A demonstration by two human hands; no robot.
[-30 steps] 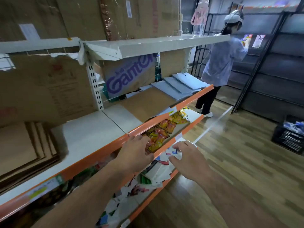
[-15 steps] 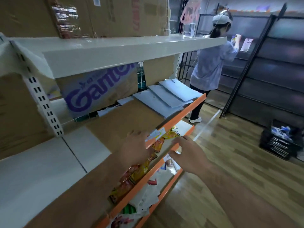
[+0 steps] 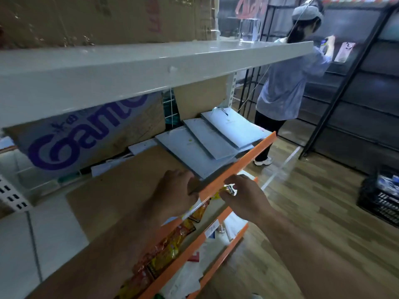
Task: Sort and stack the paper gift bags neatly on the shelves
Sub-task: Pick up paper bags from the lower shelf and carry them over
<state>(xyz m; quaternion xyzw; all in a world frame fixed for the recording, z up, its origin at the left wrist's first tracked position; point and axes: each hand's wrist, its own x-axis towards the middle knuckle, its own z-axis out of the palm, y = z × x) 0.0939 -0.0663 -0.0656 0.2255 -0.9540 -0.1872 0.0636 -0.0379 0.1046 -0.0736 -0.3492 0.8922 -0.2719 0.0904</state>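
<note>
Three pale grey-blue paper gift bags (image 3: 194, 147) lie flat and overlapping at the right end of the middle shelf (image 3: 248, 153), which has an orange front edge. A large flat brown paper bag (image 3: 121, 186) lies to their left on the same shelf. My left hand (image 3: 174, 190) hovers over the brown bag's front right corner, fingers loosely curled, next to the nearest grey bag. My right hand (image 3: 244, 197) is just in front of the orange edge, fingers loosely bent and holding nothing. A yellow packet on the lower shelf shows behind its fingertips.
A white upper shelf (image 3: 151, 67) carrying cardboard boxes overhangs the bags. A printed cardboard box (image 3: 86, 137) stands behind them. Snack packets (image 3: 168, 251) fill the lower shelf. A person (image 3: 287, 83) works at a black rack (image 3: 345, 83). A black crate (image 3: 380, 197) sits on the wooden floor.
I have moved right along the shelf. Both hands rose from the lower shelves to the middle shelf's edge, the left now over the brown bag beside the grey bags.
</note>
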